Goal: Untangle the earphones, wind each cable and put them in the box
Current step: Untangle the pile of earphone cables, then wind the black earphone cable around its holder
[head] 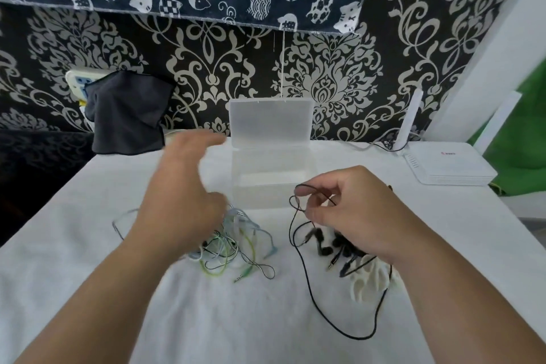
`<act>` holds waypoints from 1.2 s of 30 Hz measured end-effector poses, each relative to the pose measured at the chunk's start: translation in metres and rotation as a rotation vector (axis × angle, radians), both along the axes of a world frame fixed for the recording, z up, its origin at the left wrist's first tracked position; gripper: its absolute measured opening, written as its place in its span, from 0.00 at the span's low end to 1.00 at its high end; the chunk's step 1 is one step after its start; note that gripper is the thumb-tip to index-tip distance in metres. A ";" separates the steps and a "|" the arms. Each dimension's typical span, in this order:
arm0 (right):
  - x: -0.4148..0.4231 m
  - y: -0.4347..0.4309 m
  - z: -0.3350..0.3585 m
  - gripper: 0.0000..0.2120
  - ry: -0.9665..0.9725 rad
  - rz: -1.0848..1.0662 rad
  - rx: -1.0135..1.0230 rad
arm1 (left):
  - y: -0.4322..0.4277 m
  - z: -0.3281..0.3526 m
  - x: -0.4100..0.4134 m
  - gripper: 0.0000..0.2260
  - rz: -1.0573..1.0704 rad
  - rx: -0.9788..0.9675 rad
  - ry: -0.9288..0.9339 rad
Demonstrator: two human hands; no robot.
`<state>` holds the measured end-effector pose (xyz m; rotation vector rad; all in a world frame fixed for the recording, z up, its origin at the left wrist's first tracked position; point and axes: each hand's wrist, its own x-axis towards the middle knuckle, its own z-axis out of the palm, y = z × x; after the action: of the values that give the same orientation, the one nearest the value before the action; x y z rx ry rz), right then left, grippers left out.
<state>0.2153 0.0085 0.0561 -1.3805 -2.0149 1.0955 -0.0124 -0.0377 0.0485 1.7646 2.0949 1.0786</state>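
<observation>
Nearest, the white-covered table (236, 319) fills the foreground, and both forearms reach over it from six o'clock. On the right, a black cable (357, 337) lies in a long loose loop at about five o'clock. Its low curve is closest to the person, and from there it rises to the right hand (354, 210). That hand pinches the cable between thumb and fingertips, with a small loop standing above the pinch and the other fingers curled. Beneath its palm sits a bunch of black earbuds (326, 250) and gold-tipped plugs. The bunch touches a white ribbed object (369, 281) at the hand's five o'clock, and what that object is cannot be told.

At the right hand's nine o'clock, apart from the black bunch, lies the tangle (233, 245) of green, pale blue and white cables, with a thin dark one among them. A green plug (240, 276) sticks out at its six o'clock edge. The left hand (180, 201) hovers over the tangle's ten o'clock side, blurred, with its fingers spread wide and stretched toward twelve. It grips nothing, and whether it touches the cables cannot be told.

Farther off, at twelve o'clock, the clear box (271, 183) stands open just beyond both heaps, its lid (270, 121) upright against the wall. At ten o'clock a grey cloth (127, 115) hangs at the table's far edge. At two o'clock a white router (443, 165) sits near the corner, aerial up. Black-and-white patterned fabric (206, 68) covers the wall behind.
</observation>
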 end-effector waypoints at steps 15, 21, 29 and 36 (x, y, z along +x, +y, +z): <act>0.041 0.000 0.007 0.13 -0.003 -0.032 -0.032 | 0.007 -0.012 0.053 0.09 -0.213 -0.147 -0.527; 0.040 -0.009 0.012 0.10 0.205 0.041 -0.108 | 0.002 -0.022 0.078 0.23 -0.625 -0.360 -0.334; 0.065 -0.007 0.014 0.16 0.231 -0.087 -0.143 | 0.011 -0.017 0.081 0.11 -0.201 0.010 -0.631; 0.085 -0.001 -0.001 0.09 -0.022 -0.376 -0.073 | 0.015 -0.012 0.063 0.11 -0.110 0.149 -0.801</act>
<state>0.3001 0.0076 0.0554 -1.7269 -1.6498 0.9923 0.0502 -0.0231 0.0365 1.1692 1.4362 1.5923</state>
